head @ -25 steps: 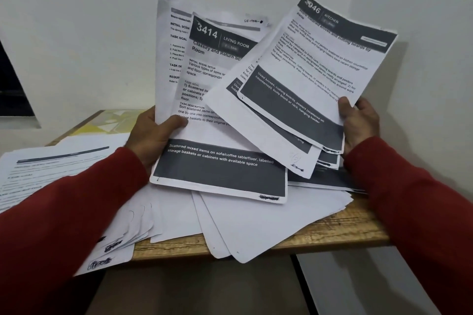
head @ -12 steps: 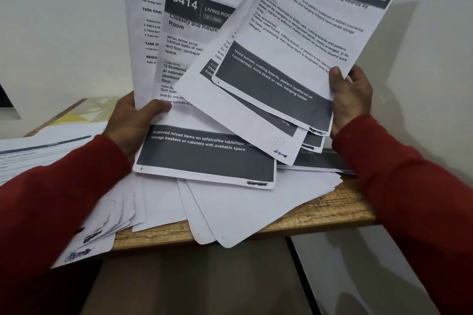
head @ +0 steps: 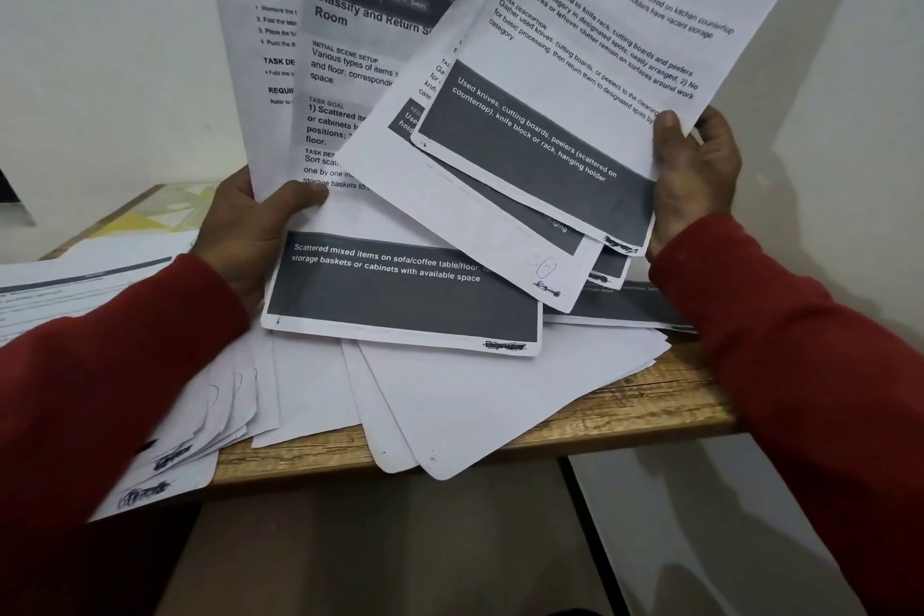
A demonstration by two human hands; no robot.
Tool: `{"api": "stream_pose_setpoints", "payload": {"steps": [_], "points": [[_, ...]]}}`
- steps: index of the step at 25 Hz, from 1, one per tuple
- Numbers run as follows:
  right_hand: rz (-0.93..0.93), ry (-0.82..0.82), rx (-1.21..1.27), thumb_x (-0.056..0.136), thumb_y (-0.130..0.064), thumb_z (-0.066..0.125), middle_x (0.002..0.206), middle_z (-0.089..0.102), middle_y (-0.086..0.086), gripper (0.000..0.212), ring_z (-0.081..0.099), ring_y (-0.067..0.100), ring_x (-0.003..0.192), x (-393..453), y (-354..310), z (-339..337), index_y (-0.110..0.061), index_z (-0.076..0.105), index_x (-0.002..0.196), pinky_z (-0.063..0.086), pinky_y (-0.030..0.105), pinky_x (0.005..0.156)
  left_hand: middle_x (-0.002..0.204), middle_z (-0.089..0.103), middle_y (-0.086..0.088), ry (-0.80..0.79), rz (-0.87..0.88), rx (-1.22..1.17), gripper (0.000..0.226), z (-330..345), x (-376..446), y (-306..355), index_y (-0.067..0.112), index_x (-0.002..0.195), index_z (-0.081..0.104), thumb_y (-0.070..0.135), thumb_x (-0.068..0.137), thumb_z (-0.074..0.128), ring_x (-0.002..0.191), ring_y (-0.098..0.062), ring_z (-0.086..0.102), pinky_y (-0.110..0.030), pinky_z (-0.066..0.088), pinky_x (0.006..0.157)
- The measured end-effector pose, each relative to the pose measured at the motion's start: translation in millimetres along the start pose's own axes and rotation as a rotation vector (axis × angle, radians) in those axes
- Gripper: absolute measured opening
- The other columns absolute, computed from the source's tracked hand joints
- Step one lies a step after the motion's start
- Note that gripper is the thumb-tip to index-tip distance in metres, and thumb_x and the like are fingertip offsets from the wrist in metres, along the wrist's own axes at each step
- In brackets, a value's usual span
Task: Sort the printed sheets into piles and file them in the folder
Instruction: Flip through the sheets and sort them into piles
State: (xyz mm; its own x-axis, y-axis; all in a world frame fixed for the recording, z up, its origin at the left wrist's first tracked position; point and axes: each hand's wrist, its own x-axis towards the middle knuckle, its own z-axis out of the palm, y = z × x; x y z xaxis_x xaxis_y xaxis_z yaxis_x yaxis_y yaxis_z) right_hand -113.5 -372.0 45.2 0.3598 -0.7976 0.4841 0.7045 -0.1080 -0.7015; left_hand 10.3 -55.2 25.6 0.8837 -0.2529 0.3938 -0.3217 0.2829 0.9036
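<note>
A fan of printed sheets [head: 380, 115] stands tilted upright, gripped by the thumb at its lower left edge; its front sheet is headed "3414 LIVING ROOM" and has a dark band across the bottom. A second fan, the kitchen sheets [head: 590, 80], leans over it from the right, turned anticlockwise, pinched at the lower right edge; each of these sheets shows a dark block with white lettering. Blank-side-up sheets [head: 480, 405] lie splayed on the tabletop, corners overhanging its front edge. More printed sheets [head: 75, 285] lie flat at the left.
</note>
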Motion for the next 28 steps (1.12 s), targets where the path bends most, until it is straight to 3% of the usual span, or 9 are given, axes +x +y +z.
{"api": "stream_pose_setpoints", "payload": {"steps": [3,9,17,20,22,24,28], "points": [[-0.023,0.051,0.021,0.094,0.000,0.055,0.100,0.071,0.009,0.014,0.067,0.022,0.093,3.1,0.0,-0.8,-0.008,0.059,0.104,0.055,0.043,0.095,0.085,0.077,0.003,0.003,0.014,0.003,0.022,-0.5,-0.1,0.9,0.016,0.093,0.071,-0.003,0.088,0.060,0.074,-0.016,0.070,-0.028,0.058,0.073],[-0.032,0.060,0.066,0.095,0.003,0.054,0.091,0.074,0.000,0.015,0.069,0.018,0.089,4.2,0.6,-1.0,-0.009,0.059,0.103,0.057,0.037,0.090,0.082,0.076,0.004,0.014,0.027,-0.001,0.021,-0.9,0.8,0.8,0.015,0.093,0.070,-0.004,0.088,0.060,0.072,-0.014,0.070,-0.027,0.058,0.072],[0.110,-0.073,0.018,0.097,0.000,0.055,0.089,0.075,-0.001,0.015,0.069,0.020,0.085,-5.4,3.1,4.2,-0.010,0.059,0.107,0.057,0.040,0.089,0.093,0.078,-0.001,-0.061,-0.001,-0.056,0.020,-2.4,1.8,-2.7,0.012,0.101,0.070,-0.002,0.089,0.063,0.081,-0.018,0.072,-0.030,0.059,0.076],[0.220,-0.188,-0.057,0.096,-0.002,0.058,0.091,0.075,0.002,0.020,0.070,0.019,0.083,-17.5,5.2,10.1,-0.006,0.058,0.116,0.059,0.038,0.084,0.108,0.076,-0.006,-0.105,0.002,-0.035,0.035,-3.7,-0.1,-6.6,0.012,0.111,0.070,0.018,0.077,0.078,0.095,-0.022,0.073,-0.034,0.059,0.083],[0.276,-0.264,-0.080,0.095,-0.003,0.059,0.092,0.076,0.004,0.025,0.071,0.019,0.081,-24.8,6.6,14.7,-0.004,0.058,0.120,0.060,0.038,0.082,0.107,0.076,-0.006,-0.108,0.002,0.007,0.057,-6.2,-1.2,-8.8,0.014,0.109,0.072,0.038,0.060,0.088,0.094,-0.020,0.074,-0.034,0.060,0.079],[0.331,-0.336,-0.098,0.095,-0.005,0.060,0.093,0.076,0.005,0.024,0.071,0.020,0.079,-30.2,5.8,18.5,-0.005,0.059,0.119,0.060,0.038,0.080,0.104,0.077,-0.005,-0.117,-0.005,0.039,0.064,-8.5,-0.5,-10.7,0.017,0.103,0.074,0.048,0.050,0.093,0.090,-0.019,0.074,-0.033,0.060,0.076],[0.280,-0.339,-0.208,0.094,-0.005,0.062,0.084,0.077,0.000,0.017,0.071,0.015,0.073,-31.8,3.0,18.8,-0.013,0.063,0.108,0.059,0.029,0.070,0.104,0.077,-0.002,-0.114,-0.047,0.056,0.040,-5.6,0.1,-8.8,0.018,0.106,0.072,0.036,0.072,0.085,0.094,-0.021,0.074,-0.035,0.059,0.080]]}}
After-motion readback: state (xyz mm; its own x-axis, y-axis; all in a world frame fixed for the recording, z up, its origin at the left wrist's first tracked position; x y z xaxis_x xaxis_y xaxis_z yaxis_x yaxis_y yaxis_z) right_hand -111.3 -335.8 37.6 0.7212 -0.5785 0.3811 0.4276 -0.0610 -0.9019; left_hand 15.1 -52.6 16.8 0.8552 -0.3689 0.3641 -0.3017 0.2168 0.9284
